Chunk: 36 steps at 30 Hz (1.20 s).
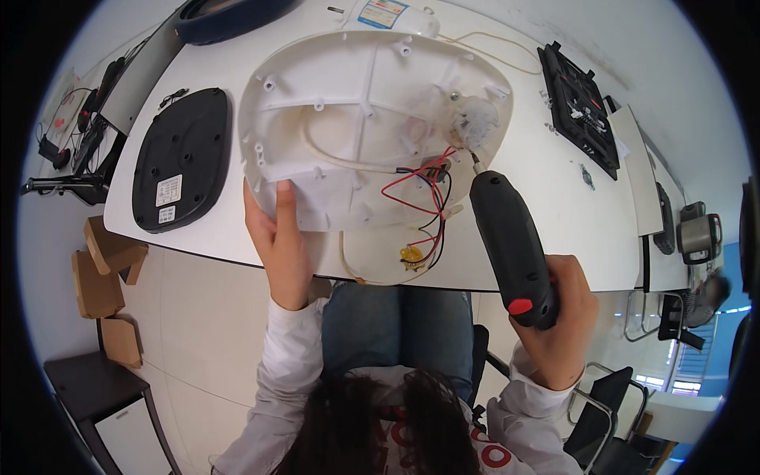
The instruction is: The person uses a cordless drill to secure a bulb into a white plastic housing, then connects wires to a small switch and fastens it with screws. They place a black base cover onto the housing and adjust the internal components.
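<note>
Head view, ribbed white shell (380,87), left hand (283,247) clasping it, right hand (566,321) gripping black screwdriver (513,241)

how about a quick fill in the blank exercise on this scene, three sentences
The right hand holds a power screwdriver with a ____ button.
The left hand grips the edge of the ____ plastic shell.
The black panel with stickers lies to the shell's ____ in the picture.
Missing words: red; white; left.

Over the white table (586,237), a rounded white plastic shell (380,138) bares its ribbed inside; a black-and-red power screwdriver (511,237) points at its right side.
</note>
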{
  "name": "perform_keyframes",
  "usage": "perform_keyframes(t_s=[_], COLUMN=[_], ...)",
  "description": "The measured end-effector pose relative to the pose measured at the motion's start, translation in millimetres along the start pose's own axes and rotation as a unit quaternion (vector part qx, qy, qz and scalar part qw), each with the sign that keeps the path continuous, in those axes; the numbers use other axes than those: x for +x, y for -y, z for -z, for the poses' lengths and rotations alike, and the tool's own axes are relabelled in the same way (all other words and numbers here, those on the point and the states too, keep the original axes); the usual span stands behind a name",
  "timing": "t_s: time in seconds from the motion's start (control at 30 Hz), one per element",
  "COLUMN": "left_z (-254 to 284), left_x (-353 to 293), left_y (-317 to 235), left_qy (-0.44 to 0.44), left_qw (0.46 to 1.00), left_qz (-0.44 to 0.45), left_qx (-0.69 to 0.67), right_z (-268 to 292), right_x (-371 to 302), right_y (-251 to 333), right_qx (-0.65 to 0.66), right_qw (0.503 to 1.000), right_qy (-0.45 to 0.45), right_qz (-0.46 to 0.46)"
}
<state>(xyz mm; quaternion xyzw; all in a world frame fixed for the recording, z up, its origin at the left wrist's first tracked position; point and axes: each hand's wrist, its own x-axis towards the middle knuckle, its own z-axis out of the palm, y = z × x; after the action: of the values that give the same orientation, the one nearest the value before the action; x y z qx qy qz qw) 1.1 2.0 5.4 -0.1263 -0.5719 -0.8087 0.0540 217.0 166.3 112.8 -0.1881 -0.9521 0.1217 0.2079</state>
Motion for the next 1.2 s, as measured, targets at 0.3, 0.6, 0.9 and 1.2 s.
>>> perform_keyframes(t_s=[0.3, 0.6, 0.9, 1.2], left_z=[2, 1, 1, 2], left_x=[-1, -2, -2, -2], left_y=[2, 0, 0, 1], left_qy=[-0.001, -0.004, -0.003, 0.001], left_qw=[1.0, 1.0, 1.0, 1.0], left_qz=[0.0, 0.001, -0.002, 0.006], left_qx=[-0.004, 0.008, 0.009, 0.007], right_z=[18, 19, 19, 19], right_x=[17, 19, 20, 23], right_y=[-3, -6, -7, -7], right_qx=[-0.031, -0.077, -0.075, -0.079], right_qw=[0.998, 0.995, 0.995, 0.994], right_qy=[0.032, 0.025, 0.024, 0.02], right_qz=[0.044, 0.065, 0.067, 0.071])
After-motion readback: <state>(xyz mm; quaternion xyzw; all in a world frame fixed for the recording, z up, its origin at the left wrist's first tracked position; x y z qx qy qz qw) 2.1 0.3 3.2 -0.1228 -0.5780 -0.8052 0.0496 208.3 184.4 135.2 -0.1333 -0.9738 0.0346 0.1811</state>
